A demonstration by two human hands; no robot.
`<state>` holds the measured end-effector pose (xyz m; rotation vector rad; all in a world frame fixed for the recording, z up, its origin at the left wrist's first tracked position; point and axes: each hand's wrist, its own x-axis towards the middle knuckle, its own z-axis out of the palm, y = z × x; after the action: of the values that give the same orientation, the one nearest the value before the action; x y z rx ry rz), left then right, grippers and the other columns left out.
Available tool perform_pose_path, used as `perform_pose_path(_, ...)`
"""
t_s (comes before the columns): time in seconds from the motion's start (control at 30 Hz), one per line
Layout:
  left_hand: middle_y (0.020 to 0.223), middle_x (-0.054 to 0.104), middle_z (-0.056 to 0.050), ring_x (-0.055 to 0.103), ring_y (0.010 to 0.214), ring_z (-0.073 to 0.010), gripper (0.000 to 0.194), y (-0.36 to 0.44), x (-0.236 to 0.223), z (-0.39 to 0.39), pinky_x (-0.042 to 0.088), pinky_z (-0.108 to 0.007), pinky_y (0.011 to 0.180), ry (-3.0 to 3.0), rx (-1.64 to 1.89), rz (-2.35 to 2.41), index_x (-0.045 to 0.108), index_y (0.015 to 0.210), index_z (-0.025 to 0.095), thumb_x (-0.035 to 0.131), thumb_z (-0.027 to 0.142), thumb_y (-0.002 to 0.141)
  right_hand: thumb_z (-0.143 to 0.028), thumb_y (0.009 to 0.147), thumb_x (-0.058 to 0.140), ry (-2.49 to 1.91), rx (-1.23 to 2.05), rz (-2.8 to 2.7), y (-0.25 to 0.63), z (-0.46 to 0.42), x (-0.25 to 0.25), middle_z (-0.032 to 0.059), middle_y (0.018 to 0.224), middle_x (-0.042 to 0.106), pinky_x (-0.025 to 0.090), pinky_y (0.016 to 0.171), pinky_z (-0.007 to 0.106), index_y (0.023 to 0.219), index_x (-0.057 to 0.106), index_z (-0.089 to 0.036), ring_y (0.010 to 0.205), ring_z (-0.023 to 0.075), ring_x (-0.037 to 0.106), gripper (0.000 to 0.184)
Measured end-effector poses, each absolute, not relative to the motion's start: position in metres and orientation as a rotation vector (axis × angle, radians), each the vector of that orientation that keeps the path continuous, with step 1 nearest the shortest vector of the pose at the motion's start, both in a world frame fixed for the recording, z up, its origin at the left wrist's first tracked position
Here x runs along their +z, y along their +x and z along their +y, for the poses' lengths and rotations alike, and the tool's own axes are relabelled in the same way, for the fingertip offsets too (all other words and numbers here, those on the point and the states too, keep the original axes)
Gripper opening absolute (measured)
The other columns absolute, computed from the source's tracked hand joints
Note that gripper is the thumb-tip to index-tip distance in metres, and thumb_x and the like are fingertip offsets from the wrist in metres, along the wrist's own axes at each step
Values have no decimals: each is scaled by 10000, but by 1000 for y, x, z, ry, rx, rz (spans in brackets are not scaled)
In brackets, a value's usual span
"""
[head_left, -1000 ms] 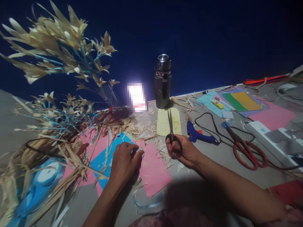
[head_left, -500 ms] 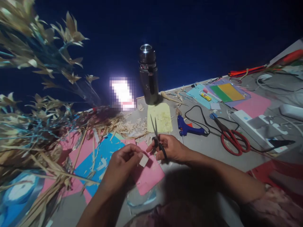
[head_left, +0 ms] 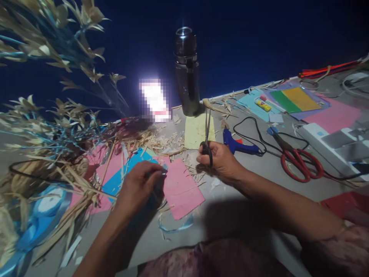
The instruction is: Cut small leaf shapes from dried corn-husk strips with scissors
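Note:
My right hand (head_left: 223,159) is closed round the black handles of a small pair of scissors (head_left: 207,130). Their blades point away from me and lie almost together. To the left, my left hand (head_left: 142,182) hovers by the edge of a pink sheet (head_left: 183,188), fingers pressed together. A small pale bit shows at its fingertips, but I cannot make out whether it is held. Partly under that hand lies a blue sheet (head_left: 129,167) with scraps on it. Beyond the scissors is a pale yellow sheet (head_left: 197,132).
A dark flask (head_left: 187,84) stands at the back. Rightward lie a blue glue gun (head_left: 239,146), red-handled scissors (head_left: 301,163), a white power strip (head_left: 328,146) and coloured sheets (head_left: 296,100). Dried husk flowers (head_left: 29,111), husk strips and blue ribbon (head_left: 47,207) crowd the left.
My left hand has moved left, and the cream piece it pinched is no longer clearly visible. My right hand has drawn away to the right, its scissors blades now closer together. The view has shifted.

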<state>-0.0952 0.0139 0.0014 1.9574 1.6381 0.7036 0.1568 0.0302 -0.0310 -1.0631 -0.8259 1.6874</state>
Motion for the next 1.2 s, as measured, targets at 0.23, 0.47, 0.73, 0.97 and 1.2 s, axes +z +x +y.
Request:
perform_pose_path(0.23, 1086, 647, -157, 557, 1041, -335, 165, -90, -36, -4, 447, -496, 845, 2721, 619, 1409, 759, 915, 215, 595, 191, 922, -250, 578, 867, -1102, 1661, -946, 151, 25, -34, -54, 658, 595, 519, 468, 231, 840, 608, -164, 506, 100, 578, 378)
perform_pose_path(0.47, 1070, 683, -136, 588, 1038, -323, 132, -94, -24, -2, 455, -497, 876, 2606, 850, 1326, 696, 956, 216, 572, 203, 911, -266, 569, 890, -1011, 1698, -898, 147, 21, -31, -52, 643, 603, 512, 450, 231, 834, 602, -159, 491, 101, 573, 406)
perform_pose_path(0.73, 838, 713, -47, 657, 758, -224, 211, -34, 12, -12, 489, -309, 661, 1228, 813, 1367, 716, 888, 220, 766, 377, 757, -235, 554, 911, -958, 1717, -950, 146, 16, -31, -34, 693, 635, 494, 494, 220, 848, 627, -157, 544, 108, 595, 416)
perform_pose_path(0.97, 633, 658, -13, 615, 592, -149, 268, -7, 2, 3, 497, -261, 611, 576, 898, 1002, 641, 692, 160, 882, 167, 573, -226, 569, 902, -955, 1673, -983, 148, 19, -31, -21, 716, 649, 482, 543, 222, 856, 650, -158, 592, 112, 590, 388)
perform_pose_path(1.2, 614, 691, -56, 645, 583, -168, 171, -20, 10, 9, 535, -283, 623, 592, 956, 1006, 672, 665, 127, 835, 177, 654, -324, 672, 837, -1003, 1778, -1096, 151, 20, -27, 13, 688, 671, 415, 501, 191, 807, 659, -135, 566, 100, 568, 293)
